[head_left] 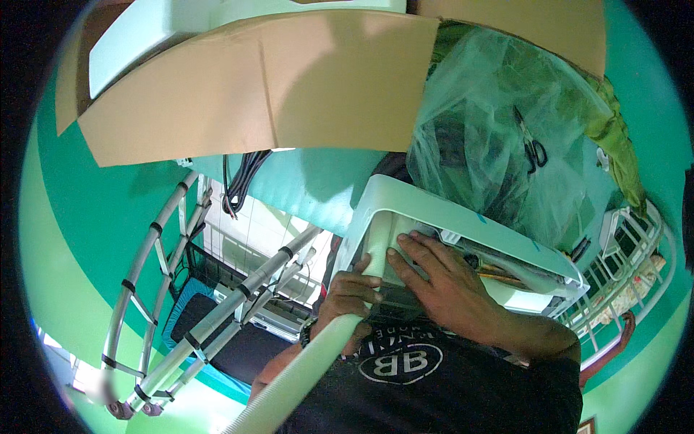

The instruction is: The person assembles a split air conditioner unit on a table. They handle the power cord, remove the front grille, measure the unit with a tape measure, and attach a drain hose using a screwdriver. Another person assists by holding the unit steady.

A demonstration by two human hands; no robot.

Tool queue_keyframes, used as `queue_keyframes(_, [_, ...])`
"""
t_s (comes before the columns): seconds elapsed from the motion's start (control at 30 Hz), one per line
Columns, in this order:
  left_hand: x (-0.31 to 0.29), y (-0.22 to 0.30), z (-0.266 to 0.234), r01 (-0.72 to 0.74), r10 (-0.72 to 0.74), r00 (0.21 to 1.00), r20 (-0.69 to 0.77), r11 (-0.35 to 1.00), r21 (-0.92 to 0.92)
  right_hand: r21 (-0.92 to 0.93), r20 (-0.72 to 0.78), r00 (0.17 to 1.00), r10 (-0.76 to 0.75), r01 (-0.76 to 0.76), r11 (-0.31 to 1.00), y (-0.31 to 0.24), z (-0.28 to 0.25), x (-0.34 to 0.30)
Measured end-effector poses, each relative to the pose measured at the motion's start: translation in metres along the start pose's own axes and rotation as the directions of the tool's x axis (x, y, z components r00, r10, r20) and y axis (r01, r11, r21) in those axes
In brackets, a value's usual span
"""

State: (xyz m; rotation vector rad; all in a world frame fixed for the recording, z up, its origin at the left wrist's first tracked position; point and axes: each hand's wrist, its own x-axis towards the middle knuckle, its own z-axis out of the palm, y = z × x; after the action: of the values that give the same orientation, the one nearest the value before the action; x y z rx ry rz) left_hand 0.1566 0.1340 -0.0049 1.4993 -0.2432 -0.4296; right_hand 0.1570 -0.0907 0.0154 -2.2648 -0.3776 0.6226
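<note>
My left hand (350,293) is closed around a thick, pale, finely ribbed pipe (307,372), and a dark watch sits on that wrist. The pipe runs up from the lower edge into the open back of a white air conditioner indoor unit (473,217), which rests in front of my body. My right hand (437,278) lies inside that unit's back with its fingers stretched out, their tips beside the pipe. Copper-coloured tubes (502,273) show just right of the right hand. Part of the unit's inside is hidden under my hands.
Brown cardboard (246,94) spans the far side. Scissors (531,145) lie on clear plastic sheeting (477,123). At the left leans a telescopic ladder (206,333), near a dark cable bundle (242,184). A white metal rail frame (593,340) stands at the right.
</note>
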Motion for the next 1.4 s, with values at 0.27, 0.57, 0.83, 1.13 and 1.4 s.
queue_keyframes(0.27, [0.009,0.014,-0.007,0.033,-0.043,0.990,-0.136,0.997,-0.071,-0.008,-0.008,1.000,-0.019,0.019,1.000,-0.001,0.002,0.001])
queue_keyframes(0.57, [0.038,-0.002,-0.013,-0.060,0.073,0.996,-0.061,0.979,0.193,-0.057,-0.118,0.993,0.018,-0.025,0.998,0.006,0.023,0.001])
queue_keyframes(0.83, [0.095,-0.019,-0.021,-0.058,0.026,0.994,0.102,0.945,0.323,0.031,-0.266,0.951,0.158,-0.156,0.987,0.021,0.038,0.015])
queue_keyframes(1.13, [0.154,-0.067,-0.019,-0.536,0.190,0.825,0.532,0.563,0.630,0.076,-0.753,0.630,0.188,-0.201,0.977,-0.061,0.110,-0.067])
queue_keyframes(1.4, [0.183,-0.078,-0.036,-0.598,0.139,0.733,0.666,0.597,0.534,0.409,-0.872,-0.029,0.489,-0.592,0.694,-0.113,0.211,-0.086])
